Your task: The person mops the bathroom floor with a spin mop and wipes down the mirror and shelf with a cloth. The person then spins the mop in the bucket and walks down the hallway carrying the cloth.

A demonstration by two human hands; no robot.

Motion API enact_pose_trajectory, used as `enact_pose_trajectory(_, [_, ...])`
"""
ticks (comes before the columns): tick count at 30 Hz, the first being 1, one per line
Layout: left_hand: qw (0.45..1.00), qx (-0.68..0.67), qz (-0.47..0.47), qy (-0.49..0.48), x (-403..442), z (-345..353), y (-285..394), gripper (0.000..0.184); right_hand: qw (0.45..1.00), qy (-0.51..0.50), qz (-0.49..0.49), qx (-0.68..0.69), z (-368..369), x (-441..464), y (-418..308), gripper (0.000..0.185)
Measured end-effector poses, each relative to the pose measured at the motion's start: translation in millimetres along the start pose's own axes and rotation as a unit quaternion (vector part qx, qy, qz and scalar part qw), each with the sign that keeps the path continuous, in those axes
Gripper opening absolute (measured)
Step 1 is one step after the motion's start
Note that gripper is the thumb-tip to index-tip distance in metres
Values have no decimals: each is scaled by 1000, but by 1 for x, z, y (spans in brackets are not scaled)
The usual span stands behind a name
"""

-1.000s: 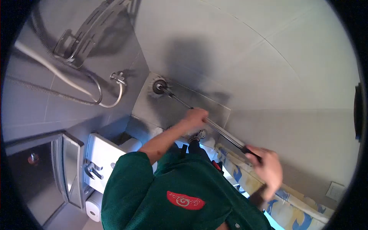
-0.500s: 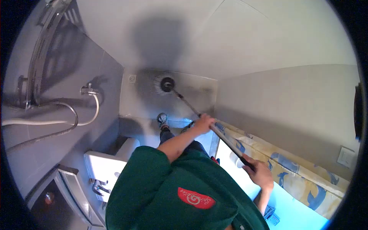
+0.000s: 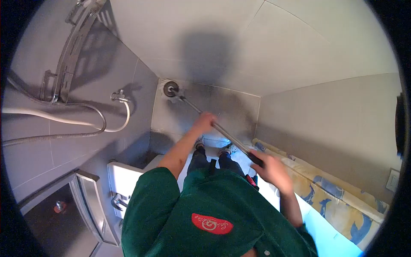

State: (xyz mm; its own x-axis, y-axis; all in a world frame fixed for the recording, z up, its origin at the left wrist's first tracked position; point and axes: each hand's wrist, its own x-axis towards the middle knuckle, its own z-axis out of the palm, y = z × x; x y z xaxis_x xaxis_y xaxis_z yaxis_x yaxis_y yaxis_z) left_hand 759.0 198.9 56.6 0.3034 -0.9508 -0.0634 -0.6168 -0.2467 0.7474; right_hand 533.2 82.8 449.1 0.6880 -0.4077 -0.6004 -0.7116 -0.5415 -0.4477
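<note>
A long metal pole (image 3: 231, 139) runs diagonally down to a round mop or brush head (image 3: 171, 89), dark in the centre with pale fringe at its rim. That head lies on the floor tiles in the far left corner. My left hand (image 3: 205, 121) is wrapped round the middle of the pole. At the near end, my right hand (image 3: 271, 169) grips the black handle (image 3: 256, 160). The floor drain seen earlier is hidden now.
Wall tap (image 3: 120, 96) and hoses (image 3: 92, 124) are at the left, below a metal rack (image 3: 70, 60). A white basin (image 3: 122, 180) and framed mirror (image 3: 87, 201) stand lower left. A dolphin-patterned curtain (image 3: 325, 192) hangs right. My shoes (image 3: 224, 150) are below the pole.
The round head has moved left across the floor into the corner, over where the drain was seen. Both hands have moved with the pole, and the view has shifted.
</note>
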Motion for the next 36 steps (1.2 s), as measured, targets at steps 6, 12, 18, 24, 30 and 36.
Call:
enact_pose_trajectory(6, [995, 4, -79, 57, -69, -28, -21, 15, 979, -122, -100, -128, 16, 27, -39, 60])
enact_pose_trajectory(12, [990, -12, -130, 43, -108, -15, 48, 13, 977, -108, -101, -153, -26, 0, -37, 53])
enact_pose_trajectory(18, [987, -20, -149, 52, -36, -32, 14, 18, 991, -36, -63, -111, -12, 24, -46, 46])
enact_pose_trajectory(24, [988, 30, -132, 70, -14, -27, -15, 19, 991, -32, -108, -67, -4, 62, -30, 56])
enact_pose_trajectory(30, [987, 12, -160, 18, -86, -8, 41, 16, 977, -88, -113, -159, -29, 21, -27, 55])
enact_pose_trajectory(36, [992, -64, -44, -103, -61, 58, 112, 12, 985, -72, 53, -149, -35, -75, 17, 54])
